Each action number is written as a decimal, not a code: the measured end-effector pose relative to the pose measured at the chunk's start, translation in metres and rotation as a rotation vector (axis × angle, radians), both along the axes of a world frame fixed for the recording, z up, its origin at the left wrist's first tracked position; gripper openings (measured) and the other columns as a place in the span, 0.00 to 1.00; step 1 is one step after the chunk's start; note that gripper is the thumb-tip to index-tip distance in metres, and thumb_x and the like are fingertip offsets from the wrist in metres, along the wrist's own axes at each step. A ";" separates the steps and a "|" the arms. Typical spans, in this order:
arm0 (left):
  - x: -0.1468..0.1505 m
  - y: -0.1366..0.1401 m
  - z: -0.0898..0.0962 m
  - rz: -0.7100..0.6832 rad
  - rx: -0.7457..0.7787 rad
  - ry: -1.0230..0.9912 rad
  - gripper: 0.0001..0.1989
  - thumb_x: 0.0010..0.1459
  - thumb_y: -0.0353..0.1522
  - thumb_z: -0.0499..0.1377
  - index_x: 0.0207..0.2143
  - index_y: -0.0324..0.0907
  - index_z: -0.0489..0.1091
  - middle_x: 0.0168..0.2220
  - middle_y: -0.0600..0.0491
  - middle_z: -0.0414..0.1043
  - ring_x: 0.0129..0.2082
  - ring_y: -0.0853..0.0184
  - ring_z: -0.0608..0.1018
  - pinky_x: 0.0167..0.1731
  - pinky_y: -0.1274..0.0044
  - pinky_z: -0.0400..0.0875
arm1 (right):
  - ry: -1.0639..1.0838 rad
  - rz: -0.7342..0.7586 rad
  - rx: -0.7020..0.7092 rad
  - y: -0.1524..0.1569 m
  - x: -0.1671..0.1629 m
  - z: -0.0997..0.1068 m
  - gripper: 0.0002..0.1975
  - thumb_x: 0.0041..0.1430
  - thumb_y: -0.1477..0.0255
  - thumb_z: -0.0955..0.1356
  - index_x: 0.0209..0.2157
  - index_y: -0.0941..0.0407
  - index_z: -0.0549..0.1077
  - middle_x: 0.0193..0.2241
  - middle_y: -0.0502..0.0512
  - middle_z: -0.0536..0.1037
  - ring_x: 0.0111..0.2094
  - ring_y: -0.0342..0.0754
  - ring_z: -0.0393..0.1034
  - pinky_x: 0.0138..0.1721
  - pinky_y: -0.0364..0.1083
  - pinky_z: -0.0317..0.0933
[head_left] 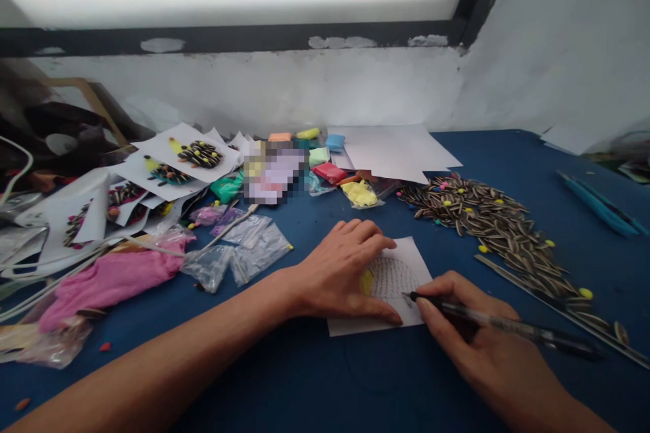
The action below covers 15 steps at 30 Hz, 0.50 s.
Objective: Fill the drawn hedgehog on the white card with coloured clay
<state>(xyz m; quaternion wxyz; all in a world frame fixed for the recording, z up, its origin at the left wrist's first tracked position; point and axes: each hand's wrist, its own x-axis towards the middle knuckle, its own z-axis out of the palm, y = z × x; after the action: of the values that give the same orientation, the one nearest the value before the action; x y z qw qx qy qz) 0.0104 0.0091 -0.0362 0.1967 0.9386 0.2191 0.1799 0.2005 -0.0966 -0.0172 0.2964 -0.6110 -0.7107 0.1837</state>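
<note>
A small white sheet of paper (355, 327) lies on the blue tabletop. It carries a rounded pen drawing (399, 276) filled with rows of short strokes, with a yellow patch (366, 281) partly hidden behind my fingers. My left hand (341, 272) lies on the sheet's left side, thumb and fingers spread around the drawing. Held in my right hand (490, 345) is a black pen (500, 325), its tip at the lower right part of the drawing.
Striped sunflower seeds (512, 237) are heaped at right beside a thin metal blade (548, 304). Blank papers (391, 149) and coloured clay packets (330, 172) sit at the back. Seed-decorated cards (190, 152), plastic bags (261, 247) and pink clay (119, 275) crowd the left.
</note>
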 end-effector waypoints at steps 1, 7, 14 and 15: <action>0.000 0.000 0.000 0.000 -0.001 -0.001 0.37 0.48 0.54 0.64 0.53 0.40 0.63 0.47 0.46 0.66 0.45 0.57 0.69 0.45 0.66 0.62 | -0.002 0.003 -0.008 0.000 0.000 0.000 0.07 0.60 0.68 0.64 0.29 0.51 0.70 0.21 0.44 0.75 0.21 0.43 0.71 0.21 0.41 0.62; 0.001 -0.001 0.000 0.005 -0.015 0.005 0.36 0.48 0.54 0.63 0.53 0.41 0.63 0.47 0.45 0.67 0.45 0.56 0.69 0.44 0.66 0.62 | -0.001 0.000 -0.027 -0.002 -0.002 0.000 0.07 0.61 0.67 0.63 0.29 0.51 0.69 0.20 0.44 0.74 0.19 0.42 0.69 0.20 0.41 0.61; 0.000 0.000 0.000 0.003 -0.012 -0.005 0.37 0.48 0.53 0.64 0.53 0.40 0.63 0.47 0.46 0.66 0.45 0.57 0.69 0.45 0.66 0.62 | -0.015 0.005 -0.023 -0.001 0.001 0.000 0.07 0.61 0.67 0.63 0.29 0.51 0.69 0.20 0.44 0.74 0.20 0.43 0.70 0.21 0.41 0.61; 0.000 0.000 -0.001 0.004 -0.014 -0.004 0.37 0.48 0.53 0.64 0.53 0.40 0.63 0.47 0.46 0.66 0.45 0.57 0.69 0.45 0.66 0.62 | -0.013 0.009 -0.032 -0.001 0.001 -0.001 0.08 0.61 0.67 0.63 0.29 0.51 0.69 0.20 0.45 0.74 0.20 0.43 0.70 0.21 0.41 0.61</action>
<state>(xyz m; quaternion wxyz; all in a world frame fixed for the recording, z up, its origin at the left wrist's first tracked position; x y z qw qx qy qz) 0.0107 0.0089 -0.0367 0.2034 0.9364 0.2219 0.1805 0.2014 -0.0978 -0.0178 0.2813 -0.6138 -0.7122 0.1923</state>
